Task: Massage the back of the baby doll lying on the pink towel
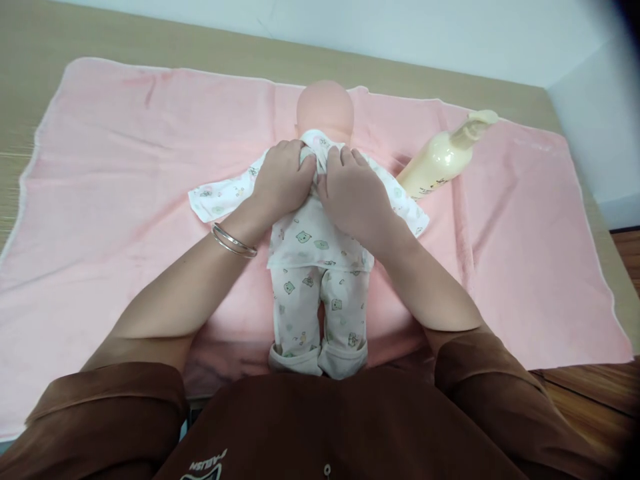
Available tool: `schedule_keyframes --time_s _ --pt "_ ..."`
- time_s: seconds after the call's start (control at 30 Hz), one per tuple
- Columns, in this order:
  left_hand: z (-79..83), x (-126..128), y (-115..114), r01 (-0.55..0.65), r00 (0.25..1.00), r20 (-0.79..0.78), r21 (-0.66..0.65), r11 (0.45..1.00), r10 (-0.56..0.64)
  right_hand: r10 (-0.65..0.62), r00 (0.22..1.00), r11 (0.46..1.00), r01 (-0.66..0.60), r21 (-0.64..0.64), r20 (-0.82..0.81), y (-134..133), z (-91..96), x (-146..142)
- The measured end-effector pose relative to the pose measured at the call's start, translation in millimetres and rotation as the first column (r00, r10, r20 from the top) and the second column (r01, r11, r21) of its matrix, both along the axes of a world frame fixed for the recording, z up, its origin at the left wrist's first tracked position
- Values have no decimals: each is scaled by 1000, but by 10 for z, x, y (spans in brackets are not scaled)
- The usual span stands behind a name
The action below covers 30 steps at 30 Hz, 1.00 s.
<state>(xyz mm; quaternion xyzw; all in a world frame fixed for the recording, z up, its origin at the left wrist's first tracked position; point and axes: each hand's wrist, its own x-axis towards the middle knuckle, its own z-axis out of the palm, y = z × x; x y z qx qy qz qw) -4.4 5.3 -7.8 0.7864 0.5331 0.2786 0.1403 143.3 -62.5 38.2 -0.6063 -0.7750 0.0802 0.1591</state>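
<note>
A baby doll [326,110] lies with its bald head away from me, dressed in a white baby top [320,237] and matching trousers [300,310] printed with small green animals. My left hand [286,175], with silver bangles on the wrist, is closed on the top's cloth at the upper body, just below the collar. Beside it my right hand [356,193] grips the same top with bent fingers. Between the two thumbs the cloth is bunched. The sleeves spread out to both sides, and my hands cover part of the upper body.
Beneath the doll a pink blanket [125,153] with a white edge covers much of the tan table [210,50]. To the right of the doll, a pale yellow pump bottle [440,163] lies or stands tilted in view near the right sleeve. A white wall [400,33] is behind.
</note>
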Motion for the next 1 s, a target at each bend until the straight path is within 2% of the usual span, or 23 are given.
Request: schedule_keyframes --time_s 0.07,0.13,0.3,0.4,0.47,0.6,0.73,0.83,1.0 --pt "-53 -23 33 3 1000 11 0 1000 -3 -1 1000 1000 1 14 -10 -9 11 -12" --pt "-52 -14 -34 14 1000 -13 55 998 -14 -21 1000 1000 21 -7 -6 57 13 37" --pt "135 82 -402 50 994 -101 161 986 -34 -31 997 996 36 -76 68 336 -73 243" --pt "203 109 -481 72 989 -139 160 984 -50 -65 997 994 68 -90 44 400 -119 277" --pt "180 98 -419 61 995 -91 143 988 -48 -79 997 993 80 -90 16 366 -110 255" --pt "74 46 -171 30 998 48 85 996 -34 -21 999 997 22 -68 28 160 -22 154" --pt "17 12 -31 -9 999 31 2 1000 9 5 997 1000 -3 -21 77 13 38 72" --pt "-47 -3 -16 -20 999 34 17 1000 20 -19 996 1000 20 -11 86 79 27 85" --pt "-247 -20 28 -71 993 100 82 994 62 -157 987 983 159 -94 33 307 -30 163"
